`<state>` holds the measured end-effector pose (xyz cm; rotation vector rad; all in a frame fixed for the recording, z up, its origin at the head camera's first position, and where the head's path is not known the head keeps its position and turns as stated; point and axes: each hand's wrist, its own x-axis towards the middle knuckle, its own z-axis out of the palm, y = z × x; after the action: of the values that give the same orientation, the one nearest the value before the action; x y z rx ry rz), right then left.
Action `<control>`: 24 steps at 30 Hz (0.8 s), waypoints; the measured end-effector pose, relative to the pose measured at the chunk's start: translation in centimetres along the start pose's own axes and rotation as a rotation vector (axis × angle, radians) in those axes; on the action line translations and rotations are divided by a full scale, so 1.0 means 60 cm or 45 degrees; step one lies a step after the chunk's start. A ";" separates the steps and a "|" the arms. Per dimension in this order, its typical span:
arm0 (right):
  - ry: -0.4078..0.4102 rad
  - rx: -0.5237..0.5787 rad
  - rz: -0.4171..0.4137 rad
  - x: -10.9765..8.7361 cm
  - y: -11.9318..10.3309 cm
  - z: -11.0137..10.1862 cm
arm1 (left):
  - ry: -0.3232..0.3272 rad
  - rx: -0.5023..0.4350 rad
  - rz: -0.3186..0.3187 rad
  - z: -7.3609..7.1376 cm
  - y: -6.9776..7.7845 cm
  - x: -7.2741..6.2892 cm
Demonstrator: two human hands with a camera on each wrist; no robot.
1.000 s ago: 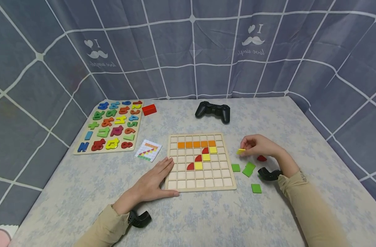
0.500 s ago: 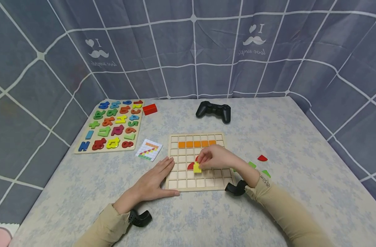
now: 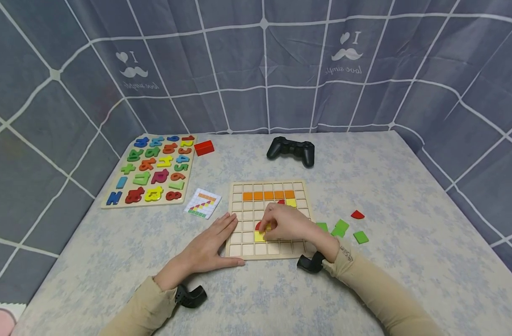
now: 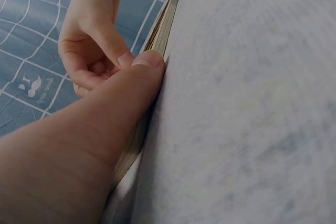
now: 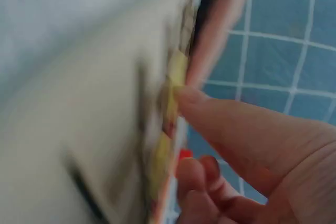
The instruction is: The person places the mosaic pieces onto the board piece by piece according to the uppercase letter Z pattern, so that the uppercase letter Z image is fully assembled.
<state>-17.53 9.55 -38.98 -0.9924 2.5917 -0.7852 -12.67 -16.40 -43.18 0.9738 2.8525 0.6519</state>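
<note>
A wooden grid board lies flat on the table, with a row of orange square tiles near its far side. My left hand rests at its left edge, fingers extended and thumb along the near corner. Over the board's middle, my right hand has bent fingers. Its thumb touches a yellow square tile, which sits in a cell; thumb and forefinger look apart in the right wrist view. Red quarter-round tiles and another yellow tile show around this hand, which hides several cells.
Loose green tiles and a red quarter-round tile lie to the right. A pattern card, a letter-and-number puzzle board and a red block are at left. A black game controller lies behind the grid.
My right hand carried a yellow tile from the table's right side over the board. The tile now lies in a lower cell. My left hand stays in place.
</note>
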 end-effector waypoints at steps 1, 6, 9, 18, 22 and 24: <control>-0.009 0.017 -0.009 -0.002 0.002 -0.007 | -0.004 0.000 -0.003 0.000 0.000 0.000; -0.131 0.244 -0.061 -0.022 0.025 -0.062 | -0.016 -0.002 -0.007 -0.001 0.001 0.001; -0.184 0.362 -0.069 -0.040 0.045 -0.101 | -0.020 -0.004 -0.008 -0.001 0.001 0.001; -0.165 0.495 0.033 -0.106 0.121 -0.182 | -0.018 -0.008 -0.011 0.000 0.001 0.000; -0.136 0.527 0.102 -0.130 0.154 -0.197 | -0.017 -0.012 -0.016 0.000 0.001 -0.001; -0.119 0.547 0.147 -0.139 0.167 -0.202 | -0.017 -0.014 -0.019 0.000 0.001 0.000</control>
<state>-21.82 26.22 -34.35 -0.7244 2.2395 -1.1668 -12.60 -16.36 -43.19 0.9510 2.8386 0.6563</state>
